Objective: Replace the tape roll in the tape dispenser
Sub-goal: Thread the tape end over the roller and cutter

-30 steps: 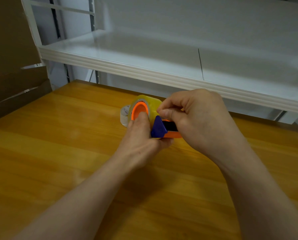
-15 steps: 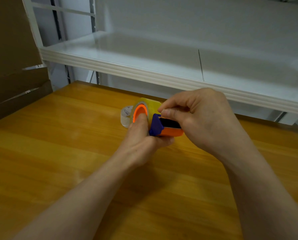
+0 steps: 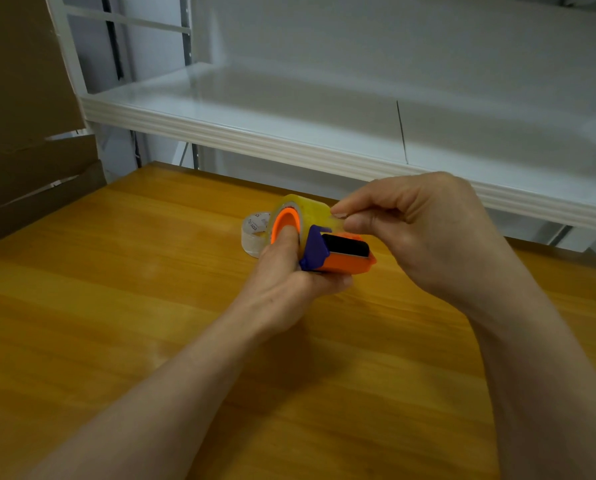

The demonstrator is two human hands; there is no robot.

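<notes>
An orange tape dispenser (image 3: 347, 263) with a blue front piece and a black roller is held just above the wooden table (image 3: 99, 306). A yellowish clear tape roll (image 3: 305, 207) sits on its orange hub. My left hand (image 3: 286, 271) grips the dispenser from below, thumb pressed on the hub. My right hand (image 3: 418, 233) pinches the loose end of the tape between thumb and forefinger, just above the roller. A nearly used-up clear roll (image 3: 253, 233) lies on the table behind the dispenser, partly hidden.
A white metal shelf (image 3: 289, 143) overhangs the table's far edge, close above the hands. Brown cardboard (image 3: 19, 133) leans at the left.
My right hand has lifted off the dispenser's front and drawn the tape end up and to the right. The black roller and orange front now show. The left hand holds steady.
</notes>
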